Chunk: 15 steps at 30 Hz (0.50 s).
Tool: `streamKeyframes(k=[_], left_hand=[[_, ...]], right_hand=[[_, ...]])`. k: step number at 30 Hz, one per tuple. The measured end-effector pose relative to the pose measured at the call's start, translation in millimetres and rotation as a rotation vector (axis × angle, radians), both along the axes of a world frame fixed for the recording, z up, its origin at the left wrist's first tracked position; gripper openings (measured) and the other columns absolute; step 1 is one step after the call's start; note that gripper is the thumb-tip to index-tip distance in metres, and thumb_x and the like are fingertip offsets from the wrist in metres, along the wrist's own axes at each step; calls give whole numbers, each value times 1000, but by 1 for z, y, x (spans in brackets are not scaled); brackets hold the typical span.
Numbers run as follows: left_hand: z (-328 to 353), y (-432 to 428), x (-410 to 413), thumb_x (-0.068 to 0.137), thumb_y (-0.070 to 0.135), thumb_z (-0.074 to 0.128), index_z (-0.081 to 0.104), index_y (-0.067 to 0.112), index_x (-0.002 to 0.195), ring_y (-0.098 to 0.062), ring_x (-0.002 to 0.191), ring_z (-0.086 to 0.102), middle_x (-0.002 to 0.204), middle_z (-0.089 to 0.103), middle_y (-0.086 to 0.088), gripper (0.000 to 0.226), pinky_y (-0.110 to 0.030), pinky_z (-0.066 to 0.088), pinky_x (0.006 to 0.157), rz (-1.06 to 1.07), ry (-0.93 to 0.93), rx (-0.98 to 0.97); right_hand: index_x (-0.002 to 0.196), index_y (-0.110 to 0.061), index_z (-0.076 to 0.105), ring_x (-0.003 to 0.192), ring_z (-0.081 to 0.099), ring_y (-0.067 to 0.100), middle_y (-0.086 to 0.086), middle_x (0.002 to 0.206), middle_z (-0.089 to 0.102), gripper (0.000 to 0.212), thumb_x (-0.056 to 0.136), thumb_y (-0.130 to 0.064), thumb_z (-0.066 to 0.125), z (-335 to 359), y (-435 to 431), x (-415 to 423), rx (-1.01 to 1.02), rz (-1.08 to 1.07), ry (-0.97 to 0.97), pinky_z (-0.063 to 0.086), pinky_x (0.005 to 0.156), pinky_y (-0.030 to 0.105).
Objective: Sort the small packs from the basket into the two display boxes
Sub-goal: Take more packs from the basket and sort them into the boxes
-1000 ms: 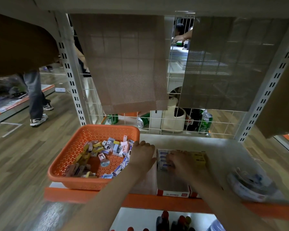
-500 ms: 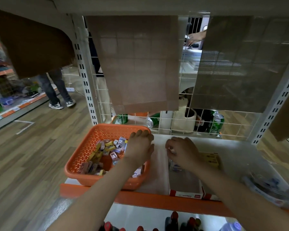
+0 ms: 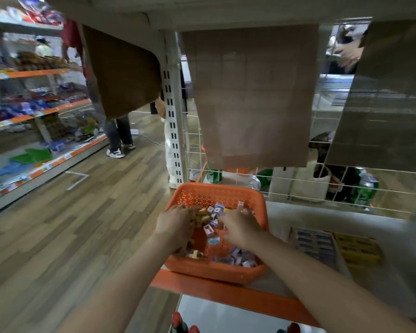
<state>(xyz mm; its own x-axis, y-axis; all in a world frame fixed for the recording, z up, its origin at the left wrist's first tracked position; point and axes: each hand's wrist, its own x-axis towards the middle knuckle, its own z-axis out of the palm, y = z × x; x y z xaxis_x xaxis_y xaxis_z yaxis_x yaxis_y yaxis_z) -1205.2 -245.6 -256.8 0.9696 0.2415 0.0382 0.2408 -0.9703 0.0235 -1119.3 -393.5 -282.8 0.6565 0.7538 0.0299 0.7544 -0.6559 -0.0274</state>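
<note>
Now my left hand (image 3: 175,227) and right hand (image 3: 239,228) lie among packs (image 3: 216,210) in the basket (image 3: 202,192), boxes (image 3: 316,243) at three o'clock; whether either grips, I cannot tell.

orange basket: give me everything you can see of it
The basket is orange, plastic-looking, rectangular with rounded corners, its walls and floor perforated with small holes. It sits upright at the left end of the shelf, front wall at the shelf's orange edge. Inside lies a loose heap of small packs, purple, white and yellow, with some bare floor showing. The left hand and right hand both reach in among the packs; blur hides whether either holds one.
</note>
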Motion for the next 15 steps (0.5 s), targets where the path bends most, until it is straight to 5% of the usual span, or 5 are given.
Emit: streamKeyframes(k=[4,10,15], left_hand=[[-9,10,-2,93,29,46,42,30,137,-21,121,50,127,53,0,44,-31,43,89,-14,17,27],[-15,11,-1,95,22,41,24,21,148,-25,121,49,130,51,-2,56,-34,40,94,-65,7,79],[-17,14,1,95,26,43,16,24,150,-23,123,49,133,50,0,60,-33,35,99,-84,-21,106]], right_hand=[[105,-6,63,104,60,29,13,107,65,28,91,-30,59,-8,28,0,-91,-68,-21,45,83,34],[112,-7,61,111,56,33,14,115,63,30,92,-29,59,-23,58,1,-135,-192,43,42,92,40],[115,-5,59,113,55,33,15,115,62,28,90,2,51,-28,65,3,-110,-239,59,45,88,38]])
